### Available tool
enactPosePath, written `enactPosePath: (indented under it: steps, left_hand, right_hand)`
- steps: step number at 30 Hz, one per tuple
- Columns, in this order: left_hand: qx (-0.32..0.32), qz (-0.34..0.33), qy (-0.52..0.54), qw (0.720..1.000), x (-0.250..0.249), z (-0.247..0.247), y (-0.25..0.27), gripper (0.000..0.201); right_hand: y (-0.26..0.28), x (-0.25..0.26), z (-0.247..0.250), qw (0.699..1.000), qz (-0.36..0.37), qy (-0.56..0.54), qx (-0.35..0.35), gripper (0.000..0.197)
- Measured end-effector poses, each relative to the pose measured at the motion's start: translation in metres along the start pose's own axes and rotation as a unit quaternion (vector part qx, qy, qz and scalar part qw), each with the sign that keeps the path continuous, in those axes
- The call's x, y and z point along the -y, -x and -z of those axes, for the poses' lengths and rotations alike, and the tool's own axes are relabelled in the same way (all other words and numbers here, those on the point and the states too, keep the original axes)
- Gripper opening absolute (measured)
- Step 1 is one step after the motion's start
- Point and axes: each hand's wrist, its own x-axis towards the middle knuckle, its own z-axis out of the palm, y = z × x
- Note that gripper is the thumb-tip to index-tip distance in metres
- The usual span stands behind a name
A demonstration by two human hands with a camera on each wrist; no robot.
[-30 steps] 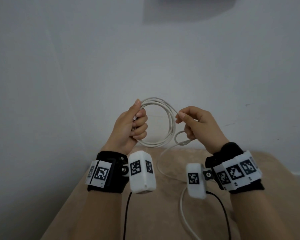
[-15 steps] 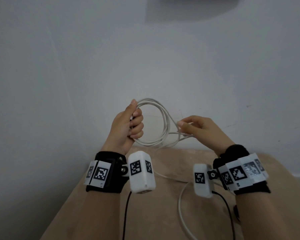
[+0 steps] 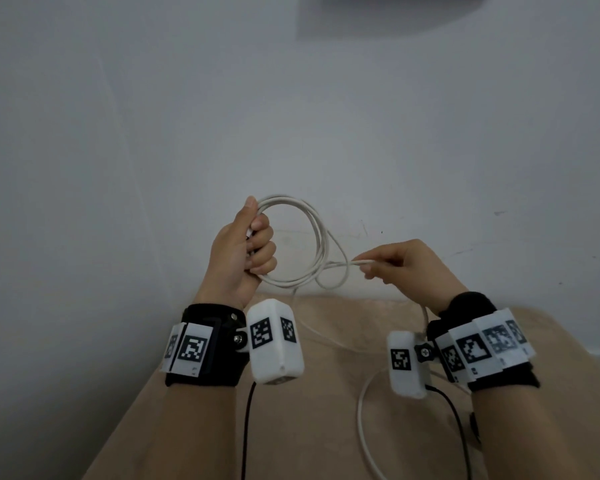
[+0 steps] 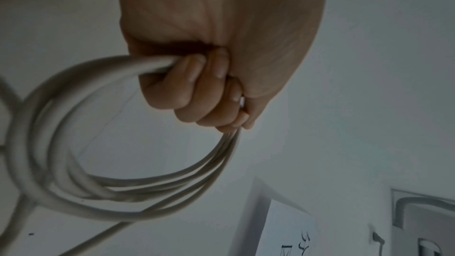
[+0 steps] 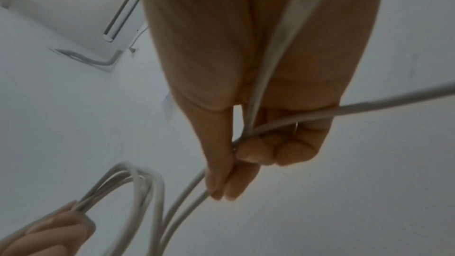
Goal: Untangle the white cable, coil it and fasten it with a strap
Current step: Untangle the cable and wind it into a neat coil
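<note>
Here the left hand (image 3: 238, 252) is wrapping its grip around a bundle of round loops of the white cable (image 3: 321, 244), smooth and springy. Just beside it, the right hand (image 3: 400, 265) is pinching the next stretch. Coiling is underway; next, that stretch needs laying onto the loops. Slack is trailing below onto the beige tabletop (image 3: 194, 441).
</note>
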Motion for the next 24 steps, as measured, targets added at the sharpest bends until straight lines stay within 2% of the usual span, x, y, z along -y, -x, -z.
enactPosePath:
  steps: [5,8,12,16,24]
  left_hand:
    - [-0.011,-0.007,0.013,1.0,-0.006,0.006,0.001,0.042]
    - [-0.016,-0.01,0.015,1.0,-0.008,0.007,0.001,0.042]
    - [-0.018,-0.012,-0.001,1.0,-0.007,0.008,0.002,0.042]
    - [-0.016,-0.01,-0.011,1.0,-0.006,0.006,0.001,0.041]
    - [0.007,0.006,-0.031,0.999,-0.004,0.001,0.002,0.041]
  right_hand:
    - [-0.004,-0.01,0.004,0.993,-0.031,-0.019,-0.113,0.012]
    - [-0.005,-0.018,0.008,0.981,-0.08,-0.017,-0.174,0.011]
    - [-0.003,-0.025,0.015,0.964,-0.139,-0.032,-0.224,0.018]
    - [-0.005,-0.025,0.015,0.961,-0.153,-0.053,-0.226,0.021]
    - [-0.007,-0.016,0.006,0.986,-0.063,-0.031,-0.151,0.023]
